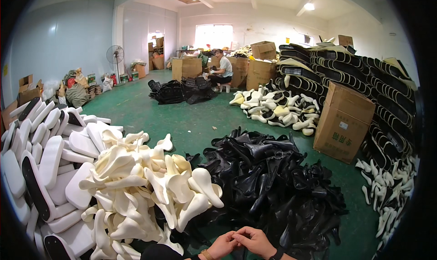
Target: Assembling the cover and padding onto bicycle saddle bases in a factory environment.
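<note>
At the lower edge my left hand and my right hand meet, fingertips touching with the fingers curled in. Both are closed, and anything between the fingertips is too small or hidden to make out. Just beyond them spreads a heap of black bicycle saddle shells, several of them glossy. Left of my hands rises a pile of cream foam saddle pads, loosely stacked. Neither hand touches the two piles, as far as I can see.
White padded cushions with black bases are heaped at far left. A tall cardboard box stands at right before stacked black-and-cream seats. Farther off, a person sits on a stool near black parts. The floor is green.
</note>
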A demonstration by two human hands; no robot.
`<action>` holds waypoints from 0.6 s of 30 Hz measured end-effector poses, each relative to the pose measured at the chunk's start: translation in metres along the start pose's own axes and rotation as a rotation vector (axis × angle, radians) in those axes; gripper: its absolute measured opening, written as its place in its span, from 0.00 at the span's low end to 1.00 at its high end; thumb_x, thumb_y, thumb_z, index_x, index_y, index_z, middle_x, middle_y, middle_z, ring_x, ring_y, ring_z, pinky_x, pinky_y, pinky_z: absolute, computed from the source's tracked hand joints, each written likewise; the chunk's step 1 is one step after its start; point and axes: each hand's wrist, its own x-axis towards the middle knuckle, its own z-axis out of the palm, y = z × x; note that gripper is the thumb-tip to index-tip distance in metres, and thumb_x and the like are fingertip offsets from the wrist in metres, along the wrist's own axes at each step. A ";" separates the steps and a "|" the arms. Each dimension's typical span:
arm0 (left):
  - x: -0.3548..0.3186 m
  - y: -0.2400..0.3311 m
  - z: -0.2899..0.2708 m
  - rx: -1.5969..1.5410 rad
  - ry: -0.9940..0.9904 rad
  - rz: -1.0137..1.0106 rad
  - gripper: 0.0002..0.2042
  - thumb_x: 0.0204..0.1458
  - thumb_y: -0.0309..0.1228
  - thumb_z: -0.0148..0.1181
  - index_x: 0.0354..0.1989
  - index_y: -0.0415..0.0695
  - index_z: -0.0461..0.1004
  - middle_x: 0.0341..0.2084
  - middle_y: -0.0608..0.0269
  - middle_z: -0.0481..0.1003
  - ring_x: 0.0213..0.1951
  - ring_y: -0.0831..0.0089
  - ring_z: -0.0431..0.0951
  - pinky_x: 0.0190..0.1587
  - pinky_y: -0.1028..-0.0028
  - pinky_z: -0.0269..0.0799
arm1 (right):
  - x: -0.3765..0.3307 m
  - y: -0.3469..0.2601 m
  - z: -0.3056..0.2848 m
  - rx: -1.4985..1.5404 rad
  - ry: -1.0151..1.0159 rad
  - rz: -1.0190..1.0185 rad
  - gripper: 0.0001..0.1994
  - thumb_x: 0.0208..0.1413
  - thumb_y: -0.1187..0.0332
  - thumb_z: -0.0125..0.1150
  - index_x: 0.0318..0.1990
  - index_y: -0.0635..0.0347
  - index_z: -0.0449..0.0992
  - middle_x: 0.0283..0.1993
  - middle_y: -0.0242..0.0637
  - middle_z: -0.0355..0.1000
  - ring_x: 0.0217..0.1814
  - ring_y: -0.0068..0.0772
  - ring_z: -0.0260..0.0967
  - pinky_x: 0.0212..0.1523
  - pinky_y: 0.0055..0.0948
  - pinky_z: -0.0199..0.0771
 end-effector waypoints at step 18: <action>0.006 -0.011 -0.003 -0.023 -0.013 0.032 0.10 0.61 0.36 0.52 0.41 0.42 0.71 0.28 0.71 0.71 0.28 0.82 0.70 0.30 0.79 0.68 | 0.004 0.001 -0.010 -0.061 -0.030 0.168 0.10 0.58 0.66 0.61 0.41 0.65 0.77 0.32 0.31 0.75 0.31 0.17 0.70 0.34 0.17 0.70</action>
